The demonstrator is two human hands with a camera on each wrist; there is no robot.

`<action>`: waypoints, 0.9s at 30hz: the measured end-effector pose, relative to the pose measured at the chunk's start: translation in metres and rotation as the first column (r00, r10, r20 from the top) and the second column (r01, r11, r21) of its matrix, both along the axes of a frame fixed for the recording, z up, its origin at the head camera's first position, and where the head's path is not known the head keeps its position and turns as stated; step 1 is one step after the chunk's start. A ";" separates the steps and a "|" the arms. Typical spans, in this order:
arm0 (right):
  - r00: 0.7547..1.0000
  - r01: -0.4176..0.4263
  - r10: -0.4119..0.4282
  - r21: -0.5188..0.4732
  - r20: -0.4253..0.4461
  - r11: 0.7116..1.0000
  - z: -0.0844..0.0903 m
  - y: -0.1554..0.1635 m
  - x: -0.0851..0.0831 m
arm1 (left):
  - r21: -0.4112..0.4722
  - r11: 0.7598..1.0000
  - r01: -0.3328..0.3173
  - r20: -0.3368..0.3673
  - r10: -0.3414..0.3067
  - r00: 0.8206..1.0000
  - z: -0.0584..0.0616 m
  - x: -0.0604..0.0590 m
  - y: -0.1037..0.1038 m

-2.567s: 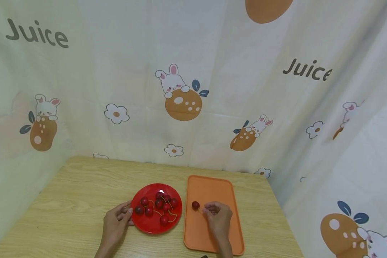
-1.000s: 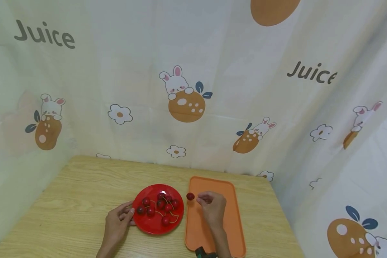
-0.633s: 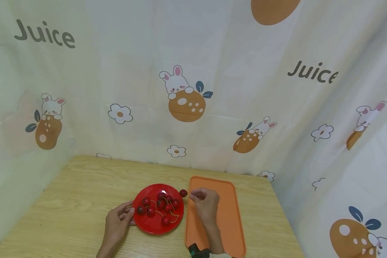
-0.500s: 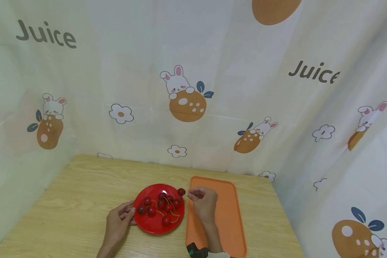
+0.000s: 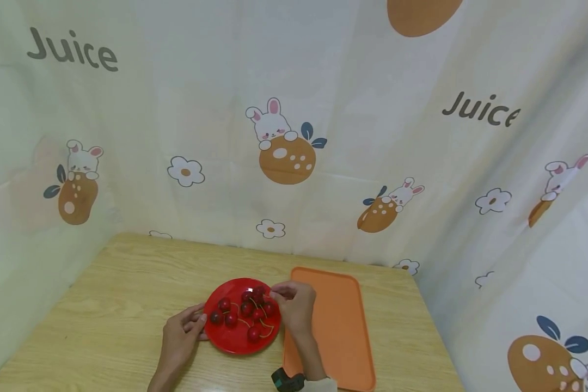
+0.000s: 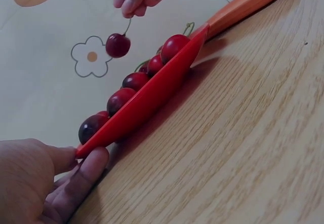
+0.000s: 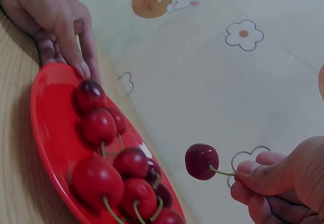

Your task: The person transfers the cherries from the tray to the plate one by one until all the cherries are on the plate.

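Observation:
My left hand [image 5: 180, 335] pinches the left rim of a round red plate [image 5: 227, 343] between thumb and fingers, as the left wrist view also shows. Several dark red cherries with green stems, one of them a large cherry [image 7: 96, 181], lie on the plate. By its stem, my right hand [image 5: 296, 307] pinches a single cherry [image 7: 201, 161] between thumb and fingertips. In the left wrist view this cherry [image 6: 118, 45] hangs in the air above the others. From the head view it overlaps the plate's upper right part.
Right of the plate, an orange rectangular tray [image 5: 340, 326] lies on the wood-grain table [image 5: 117, 305], partly covered by my right forearm. A dark wrist device [image 5: 286, 379] sits at that wrist. A curtain [image 5: 215, 109] printed with rabbits and flowers hangs behind and at both sides.
My right hand has lifted the cherry off the orange tray and carried it left, over the red plate. My left hand has stayed at the plate's rim.

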State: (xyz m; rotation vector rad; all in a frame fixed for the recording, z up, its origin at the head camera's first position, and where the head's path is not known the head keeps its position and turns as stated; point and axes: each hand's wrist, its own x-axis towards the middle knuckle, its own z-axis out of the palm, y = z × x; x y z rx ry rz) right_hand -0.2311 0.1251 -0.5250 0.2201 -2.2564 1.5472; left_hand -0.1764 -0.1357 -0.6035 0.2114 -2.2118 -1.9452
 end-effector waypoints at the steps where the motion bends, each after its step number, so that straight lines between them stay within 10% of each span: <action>1: 1.000 -0.005 0.005 0.000 0.002 1.000 0.000 -0.003 0.000 | 0.005 1.000 -0.002 -0.005 0.002 1.000 0.000 0.000 0.000; 27: 0.993 -0.071 0.071 -0.005 0.093 0.997 -0.014 -0.053 -0.008 | 0.025 1.000 -0.007 -0.003 0.008 1.000 -0.004 -0.002 0.000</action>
